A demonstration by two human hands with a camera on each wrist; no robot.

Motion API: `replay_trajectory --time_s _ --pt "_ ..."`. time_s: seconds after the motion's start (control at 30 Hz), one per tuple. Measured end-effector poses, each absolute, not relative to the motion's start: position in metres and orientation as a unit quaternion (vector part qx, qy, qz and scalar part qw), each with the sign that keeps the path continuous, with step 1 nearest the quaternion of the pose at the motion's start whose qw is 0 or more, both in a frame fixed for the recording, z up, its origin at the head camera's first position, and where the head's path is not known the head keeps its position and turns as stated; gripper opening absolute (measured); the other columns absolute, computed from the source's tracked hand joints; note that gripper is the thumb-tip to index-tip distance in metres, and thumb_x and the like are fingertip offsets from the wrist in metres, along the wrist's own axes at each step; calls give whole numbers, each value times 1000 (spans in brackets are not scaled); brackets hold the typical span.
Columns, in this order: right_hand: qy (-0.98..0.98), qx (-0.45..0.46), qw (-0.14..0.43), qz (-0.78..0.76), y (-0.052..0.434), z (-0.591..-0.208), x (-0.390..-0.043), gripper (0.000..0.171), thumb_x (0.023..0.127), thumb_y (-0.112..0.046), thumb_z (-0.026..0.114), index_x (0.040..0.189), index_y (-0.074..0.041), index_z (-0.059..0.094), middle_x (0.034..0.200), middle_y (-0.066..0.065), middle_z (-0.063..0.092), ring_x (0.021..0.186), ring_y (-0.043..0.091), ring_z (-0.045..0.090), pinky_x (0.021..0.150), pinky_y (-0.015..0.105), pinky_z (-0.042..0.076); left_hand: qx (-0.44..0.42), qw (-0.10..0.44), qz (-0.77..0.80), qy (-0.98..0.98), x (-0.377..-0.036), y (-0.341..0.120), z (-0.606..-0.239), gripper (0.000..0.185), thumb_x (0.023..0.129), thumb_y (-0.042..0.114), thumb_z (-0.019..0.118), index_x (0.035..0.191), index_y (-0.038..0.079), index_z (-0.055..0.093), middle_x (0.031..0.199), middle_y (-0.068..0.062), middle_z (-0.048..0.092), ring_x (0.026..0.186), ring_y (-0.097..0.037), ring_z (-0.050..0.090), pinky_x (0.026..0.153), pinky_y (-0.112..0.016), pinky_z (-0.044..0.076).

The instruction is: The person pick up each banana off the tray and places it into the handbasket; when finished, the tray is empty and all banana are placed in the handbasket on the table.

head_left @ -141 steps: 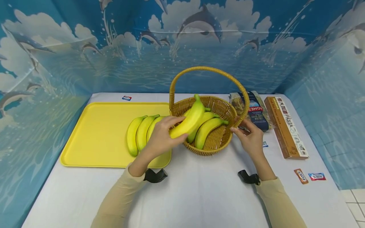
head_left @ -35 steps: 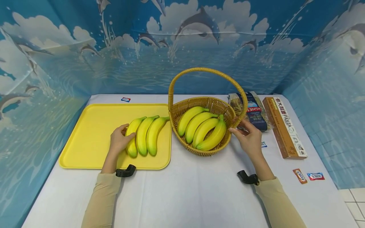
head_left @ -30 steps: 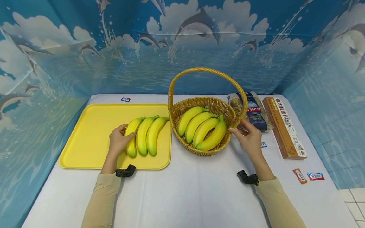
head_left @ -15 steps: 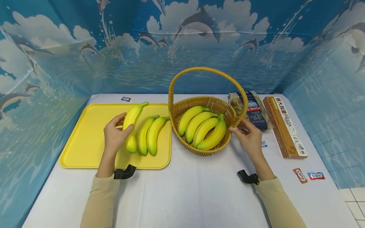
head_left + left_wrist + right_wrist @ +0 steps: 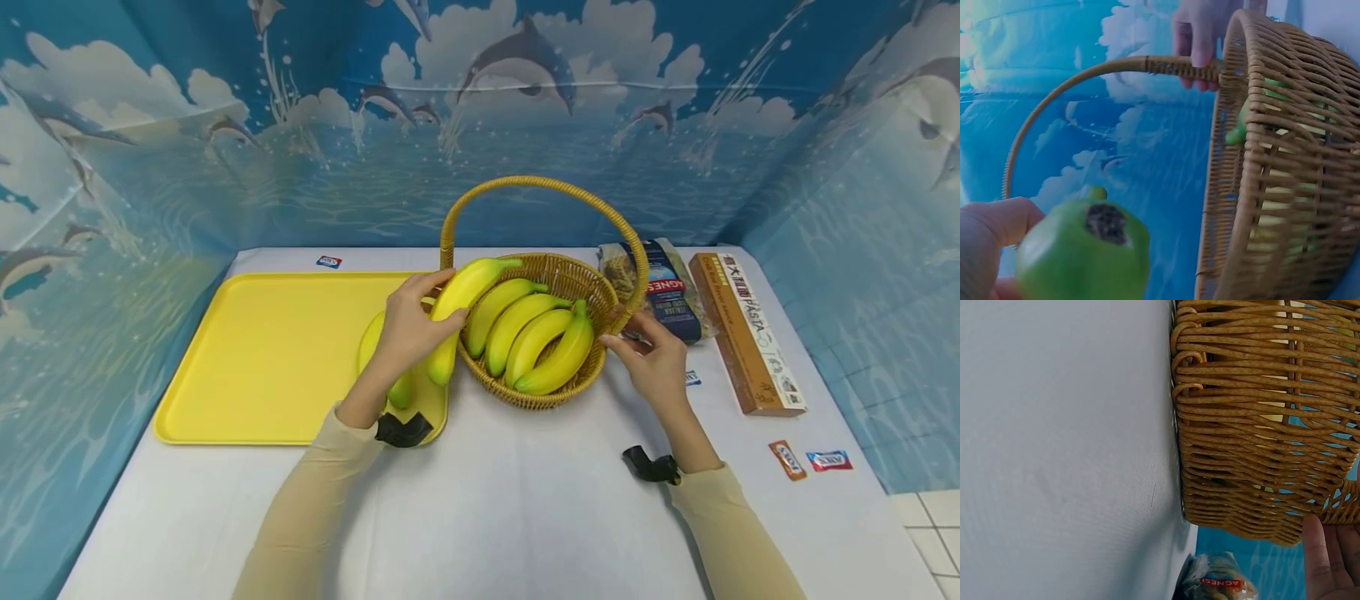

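Note:
My left hand (image 5: 408,325) grips a yellow banana (image 5: 459,302) between thumb and fingers, held up at the left rim of the wicker basket (image 5: 547,402). In the left wrist view the green end of that banana (image 5: 1085,250) faces the camera. Several bananas (image 5: 525,329) lie side by side inside the basket. With thumb and fingers my right hand (image 5: 654,360) holds the basket's right rim at the foot of its handle (image 5: 540,180). Beneath my left hand, more bananas (image 5: 401,390) rest on the yellow tray (image 5: 255,358), partly hidden by the hand.
Behind my right hand lies a pasta bag (image 5: 663,292), and right of it a long brown pasta box (image 5: 746,333). Small wrapped packets (image 5: 787,460) lie at the right, another packet (image 5: 328,262) behind the tray. A dolphin-print curtain (image 5: 480,167) surrounds the white table.
My left hand has lifted the leftmost banana off the tray and carried it right to the basket. Earlier it placed another banana in the basket. My right hand has stayed on the rim.

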State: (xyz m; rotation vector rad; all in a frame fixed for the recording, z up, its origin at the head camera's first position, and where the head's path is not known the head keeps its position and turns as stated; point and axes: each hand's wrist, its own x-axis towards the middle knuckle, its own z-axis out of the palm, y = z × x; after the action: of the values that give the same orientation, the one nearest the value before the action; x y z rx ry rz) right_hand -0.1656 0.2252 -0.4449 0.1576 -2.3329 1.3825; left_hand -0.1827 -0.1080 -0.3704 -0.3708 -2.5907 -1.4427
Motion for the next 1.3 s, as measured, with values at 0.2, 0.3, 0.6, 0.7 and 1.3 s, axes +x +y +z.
replay_trajectory --time_s 0.2,0.3,0.6,0.7,1.3 --pt "-840 56 208 498 223 -445 -167 47 80 -7 78 125 -4 66 114 17 70 94 -12 56 76 5 49 -134 67 -456 -877 -212 -83 -384 52 84 20 68 135 10 60 115 -11 63 96 -25 56 82 -40 47" --pt "-841 56 207 497 222 -445 -167 47 80 -6 78 125 -4 66 114 18 69 93 -12 56 75 4 49 -128 67 -447 -883 -225 -76 -393 49 85 19 68 133 9 61 115 -12 65 98 -26 57 91 -44 44" --pt "-836 60 209 503 224 -444 -166 47 81 -7 78 126 -4 66 115 16 70 94 -10 57 76 6 50 -91 61 -449 -887 -244 -56 -412 45 89 17 67 132 5 61 127 -14 65 109 -31 62 101 -48 43" --pt "-838 55 207 502 224 -445 -165 46 81 -8 78 126 -5 66 115 16 69 95 -10 57 77 6 50 -76 63 -437 -894 -245 -51 -418 45 89 16 67 132 5 61 128 -14 64 113 -30 62 97 -45 48" --pt "-833 62 215 506 224 -444 -164 48 79 -1 78 126 -2 66 113 20 69 93 -11 57 75 5 49 -77 92 -362 -924 -243 -44 -429 44 87 20 70 128 5 63 128 -16 62 119 -33 58 99 -46 49"
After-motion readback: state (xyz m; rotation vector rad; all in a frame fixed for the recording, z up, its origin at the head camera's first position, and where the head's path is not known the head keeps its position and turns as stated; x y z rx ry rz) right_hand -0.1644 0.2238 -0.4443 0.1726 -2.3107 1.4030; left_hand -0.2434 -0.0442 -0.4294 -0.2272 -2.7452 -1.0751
